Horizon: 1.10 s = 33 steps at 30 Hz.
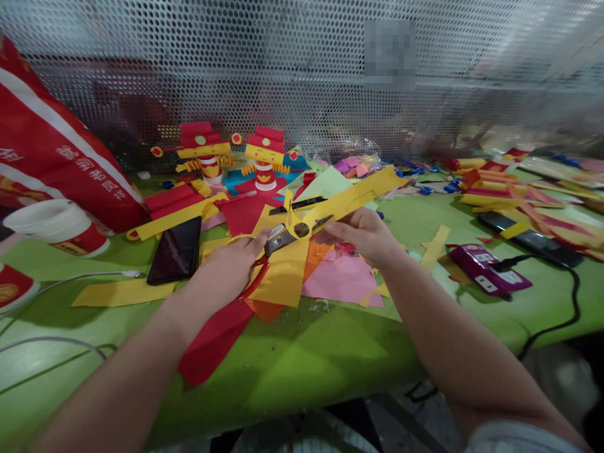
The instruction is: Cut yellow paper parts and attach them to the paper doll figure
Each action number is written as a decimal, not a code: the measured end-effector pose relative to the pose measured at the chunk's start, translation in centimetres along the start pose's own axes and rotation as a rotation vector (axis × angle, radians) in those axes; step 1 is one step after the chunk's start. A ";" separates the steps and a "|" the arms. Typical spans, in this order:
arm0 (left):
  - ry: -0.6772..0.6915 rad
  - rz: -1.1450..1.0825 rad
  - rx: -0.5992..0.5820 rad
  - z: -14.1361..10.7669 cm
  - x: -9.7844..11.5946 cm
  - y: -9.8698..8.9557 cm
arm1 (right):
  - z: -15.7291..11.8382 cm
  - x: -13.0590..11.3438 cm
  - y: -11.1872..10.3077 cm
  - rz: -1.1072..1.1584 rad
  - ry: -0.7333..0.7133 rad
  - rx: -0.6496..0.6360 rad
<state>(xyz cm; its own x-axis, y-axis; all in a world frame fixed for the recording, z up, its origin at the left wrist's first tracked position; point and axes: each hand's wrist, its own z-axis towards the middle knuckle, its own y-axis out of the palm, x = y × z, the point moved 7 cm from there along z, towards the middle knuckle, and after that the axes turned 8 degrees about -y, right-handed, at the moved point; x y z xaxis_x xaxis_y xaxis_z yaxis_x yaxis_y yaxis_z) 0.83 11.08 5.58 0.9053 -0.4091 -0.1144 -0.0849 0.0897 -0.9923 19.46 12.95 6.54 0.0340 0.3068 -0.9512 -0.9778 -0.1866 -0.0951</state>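
Note:
My left hand (232, 267) is closed on the red handles of a pair of scissors (282, 239). The blades point right and meet a long yellow paper strip (365, 194), which has outlines drawn on it. A curled, partly cut bit of the strip stands up near the blades. Fingers of my right hand (361, 234) pinch the lower edge of that strip. Under both hands lie loose sheets, among them a pink sheet (342, 280), a yellow one (285, 270) and a red one (214, 346).
Behind stand two red-and-yellow paper figures (265, 157). To the left are a black phone (175, 250), a paper cup (59, 226) and a red bag (61, 138). A purple power strip (488, 269) with a black cable sits at right, near paper scraps.

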 end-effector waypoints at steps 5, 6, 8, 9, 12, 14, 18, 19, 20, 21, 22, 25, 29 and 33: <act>0.009 0.030 0.009 0.0 0.0 -0.1 | 0.0 0.3 -0.4 0.002 0.017 0.069; 0.010 0.032 0.007 0.0 0.1 0.0 | 0.0 0.3 -0.4 0.006 0.013 0.075; 0.015 0.025 0.005 -0.1 0.0 0.0 | -0.1 0.3 -0.4 0.020 0.004 0.077; 0.017 0.016 0.005 -0.1 0.0 0.1 | -0.1 0.2 -0.4 0.032 -0.003 0.077; 0.016 -0.016 0.012 0.0 0.0 0.1 | -0.1 0.1 -0.4 0.066 -0.019 0.089; 0.010 -0.034 0.012 0.0 -0.1 0.1 | 0.0 0.2 -0.5 0.078 -0.020 0.108; 0.003 -0.062 0.010 0.1 0.0 0.0 | 0.0 0.4 -0.6 0.098 -0.010 0.144; 0.001 -0.066 0.008 0.1 0.0 0.0 | 0.0 0.4 -0.5 0.103 -0.008 0.150; -0.001 -0.067 0.006 0.1 0.0 -0.1 | 0.0 0.4 -0.5 0.107 -0.007 0.153; 0.001 -0.068 0.004 0.1 0.0 -0.1 | 0.0 0.4 -0.5 0.109 -0.006 0.155; 0.002 -0.067 0.001 0.1 0.0 -0.1 | 0.0 0.4 -0.5 0.110 -0.010 0.159; 0.006 -0.063 -0.003 0.0 0.0 -0.1 | 0.0 0.3 -0.5 0.118 -0.022 0.168; -0.005 -0.058 -0.015 -0.1 -0.2 -0.1 | 0.0 0.3 -0.6 0.136 -0.036 0.174; 0.000 -0.050 -0.020 -0.1 -0.1 -0.2 | -0.1 0.2 -0.5 0.131 -0.042 0.168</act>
<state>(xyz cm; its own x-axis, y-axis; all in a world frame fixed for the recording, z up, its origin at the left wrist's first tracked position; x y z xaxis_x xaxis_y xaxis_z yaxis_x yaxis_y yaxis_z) 0.73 11.02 5.79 0.9086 -0.4125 -0.0649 -0.0481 0.0509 -0.9975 20.01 13.02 6.40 -0.1008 0.3296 -0.9387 -0.9941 -0.0702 0.0821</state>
